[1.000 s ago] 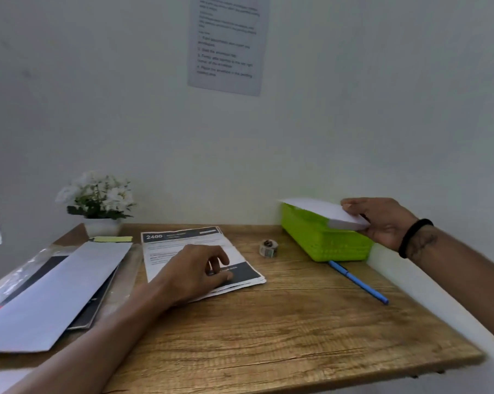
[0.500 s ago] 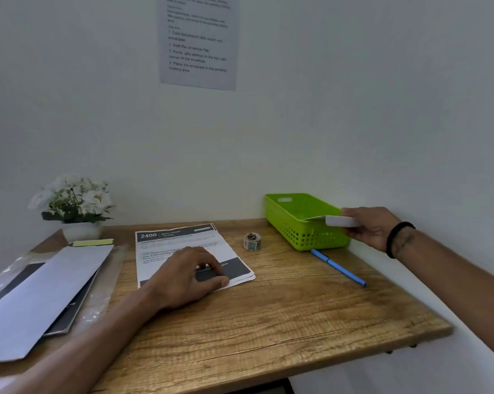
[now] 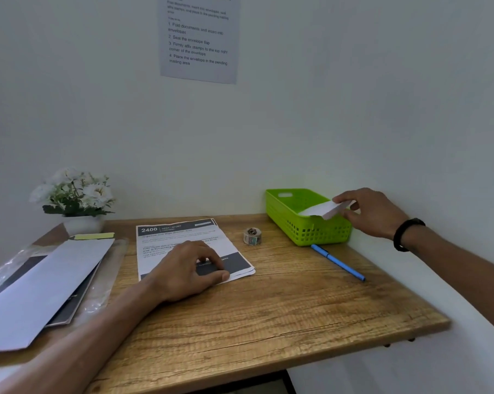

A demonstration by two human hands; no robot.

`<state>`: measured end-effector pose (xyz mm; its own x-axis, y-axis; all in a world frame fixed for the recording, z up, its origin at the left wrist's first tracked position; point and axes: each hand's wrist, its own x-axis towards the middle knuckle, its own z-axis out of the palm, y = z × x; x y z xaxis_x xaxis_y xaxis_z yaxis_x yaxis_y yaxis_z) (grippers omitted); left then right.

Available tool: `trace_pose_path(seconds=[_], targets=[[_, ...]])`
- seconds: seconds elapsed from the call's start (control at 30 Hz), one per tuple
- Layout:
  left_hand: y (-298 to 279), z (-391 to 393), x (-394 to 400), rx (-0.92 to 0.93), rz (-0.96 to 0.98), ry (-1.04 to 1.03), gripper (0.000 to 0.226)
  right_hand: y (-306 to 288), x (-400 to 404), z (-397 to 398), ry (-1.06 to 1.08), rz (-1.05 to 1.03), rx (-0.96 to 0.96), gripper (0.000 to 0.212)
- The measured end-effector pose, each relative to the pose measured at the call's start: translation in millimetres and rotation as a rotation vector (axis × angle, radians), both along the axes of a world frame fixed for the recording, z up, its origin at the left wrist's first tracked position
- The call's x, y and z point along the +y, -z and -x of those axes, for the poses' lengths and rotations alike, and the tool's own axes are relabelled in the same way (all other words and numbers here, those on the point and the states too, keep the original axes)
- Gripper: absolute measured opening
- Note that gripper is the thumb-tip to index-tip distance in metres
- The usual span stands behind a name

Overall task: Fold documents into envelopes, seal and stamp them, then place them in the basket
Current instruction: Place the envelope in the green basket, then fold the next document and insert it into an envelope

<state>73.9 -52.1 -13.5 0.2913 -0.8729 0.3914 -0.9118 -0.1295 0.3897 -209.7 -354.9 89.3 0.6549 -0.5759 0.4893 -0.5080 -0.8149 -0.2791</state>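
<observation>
So, wooden worktop (image 3: pixel 282 314) in the corner. Big white envelope stack (image 3: pixel 41 285) lies at its left edge, and my left hand (image 3: pixel 189 270) rests flat, fingers together, on the printed black-and-white documents (image 3: pixel 183 237) mid-worktop. Lime green plastic basket (image 3: pixel 305 223) sits back right against the wall. My right hand (image 3: pixel 371 213) pinches a small white sealed envelope (image 3: pixel 325 209) over its near rim, far end dipping inside. Blue pen (image 3: pixel 338 262) lies in front, stamp roll (image 3: pixel 252 236) just left.
</observation>
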Motion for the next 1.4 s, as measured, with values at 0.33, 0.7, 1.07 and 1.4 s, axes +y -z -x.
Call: trace_pose_path(seconds=[0.33,0.7,1.07,1.4], targets=[[-4,2,1,0.021,-0.013,-0.008,0.034,18,-11,-18,0.170,0.235,0.105,0.026],[-18,13,4,0.181,0.024,-0.001,0.033,58,74,-50,-0.182,0.438,0.018,0.040],[-11,-46,38,0.040,0.166,-0.537,0.029,86,115,-149,-0.392,0.053,0.103,0.031],[-7,-48,28,0.191,-0.048,-0.720,0.068,92,98,-174,-0.339,-0.013,0.087,0.032]])
